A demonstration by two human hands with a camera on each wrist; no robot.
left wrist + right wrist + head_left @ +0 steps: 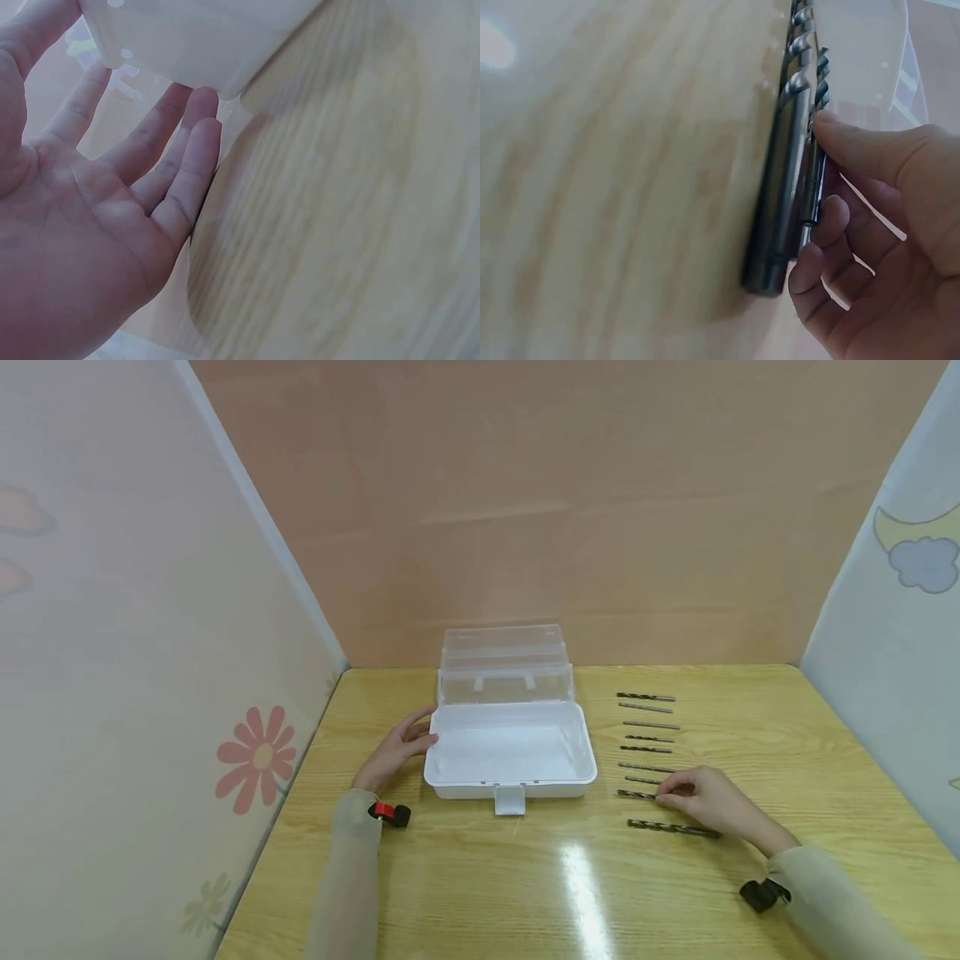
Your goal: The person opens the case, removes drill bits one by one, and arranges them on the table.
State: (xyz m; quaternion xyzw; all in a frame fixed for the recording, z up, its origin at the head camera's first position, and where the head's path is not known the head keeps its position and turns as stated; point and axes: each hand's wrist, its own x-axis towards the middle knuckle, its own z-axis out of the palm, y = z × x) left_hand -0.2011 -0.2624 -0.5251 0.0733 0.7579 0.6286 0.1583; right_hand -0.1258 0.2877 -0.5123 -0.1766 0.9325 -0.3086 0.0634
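A white plastic box (pixel 510 792) stands on the table with its translucent lid (pixel 504 681) raised at the back. My left hand (pixel 395 750) rests against the box's left side, thumb at the rim; in the left wrist view the fingers (pixel 176 199) are extended, with fingertips at the wall. My right hand (pixel 705 797) pinches a dark drill bit (pixel 636 794), the second from the front of a column of bits, between thumb and fingers. Nearer the person lies a thicker drill bit (pixel 667 827), which runs past the pinched one in the right wrist view.
Several more drill bits (pixel 648 725) lie crosswise in a column right of the box. A latch flap (pixel 510 800) hangs from the box's front. Patterned panels (pixel 262 756) border the table at both sides, and a brown sheet (pixel 570 527) covers the back.
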